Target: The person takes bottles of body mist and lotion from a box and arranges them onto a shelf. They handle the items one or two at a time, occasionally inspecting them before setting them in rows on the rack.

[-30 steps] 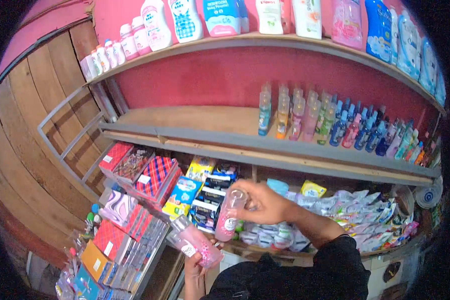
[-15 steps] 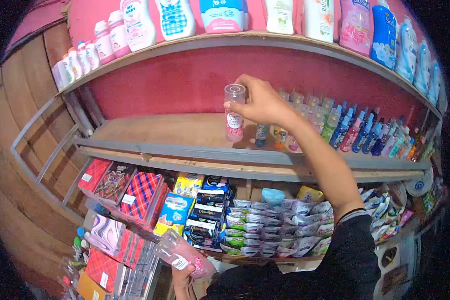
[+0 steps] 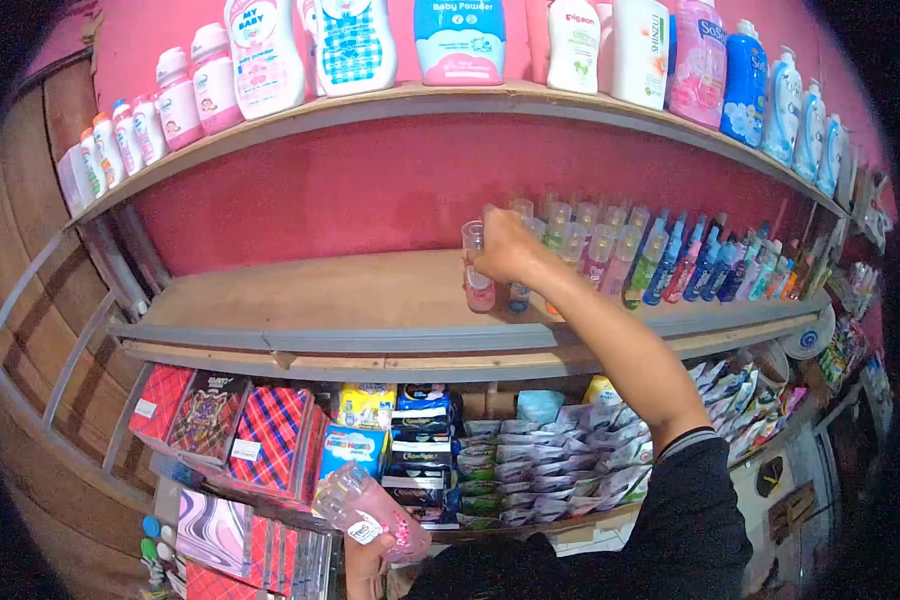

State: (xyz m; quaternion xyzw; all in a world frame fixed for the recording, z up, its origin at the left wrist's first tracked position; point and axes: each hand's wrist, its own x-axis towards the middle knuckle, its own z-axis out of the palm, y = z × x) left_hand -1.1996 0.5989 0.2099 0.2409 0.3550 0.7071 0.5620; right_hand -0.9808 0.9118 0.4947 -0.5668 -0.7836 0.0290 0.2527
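My right hand (image 3: pixel 507 248) is wrapped round the upper part of a pink body spray bottle (image 3: pixel 481 294) with a clear cap. The bottle stands upright, its base close over the front of the middle wooden shelf (image 3: pixel 350 283), at the left end of the bottle rows. Beside it, a blue bottle (image 3: pixel 518 296) is partly hidden by my hand. Low in the view, my left hand (image 3: pixel 366 562) grips another pink body spray bottle (image 3: pixel 398 527), tilted, with clear cap plastic at its upper left.
Several rows of capped spray bottles (image 3: pixel 685 268) fill the shelf's right side. Overhead, a curved shelf (image 3: pixel 370 103) bears powder and lotion bottles. Below are plaid books (image 3: pixel 272 440), a blue diaper pack (image 3: pixel 353 450) and stacked sachets (image 3: pixel 555 465). A metal frame (image 3: pixel 55 350) stands at the left.
My right hand has lowered the pink bottle towards the shelf and slightly right in the view. My left hand still holds its bottle. The camera view has shifted a little.
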